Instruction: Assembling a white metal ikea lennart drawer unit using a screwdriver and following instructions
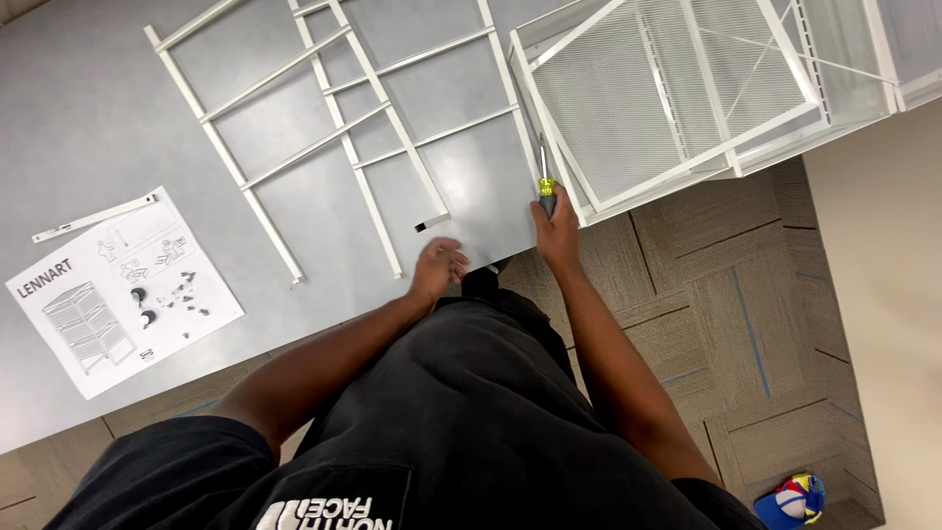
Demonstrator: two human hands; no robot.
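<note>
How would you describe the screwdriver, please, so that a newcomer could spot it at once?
Start at the white mesh drawer frame lying at the grey sheet's right edge. At its near corner, the right hand holds the screwdriver. Its yellow handle is the only bright colour among white metal parts.

Yellow-handled screwdriver (545, 177), upright in fist, shaft against white mesh frame (677, 88)

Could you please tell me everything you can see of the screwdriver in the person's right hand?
The screwdriver has a yellow and dark handle that looks like plastic, and a thin, bright metal shaft. The right hand grips the lower handle, so only its yellow top shows. It points away from the person, the shaft running up along the edge of the white mesh frame above the grey table. Its tip is too small to make out.
</note>
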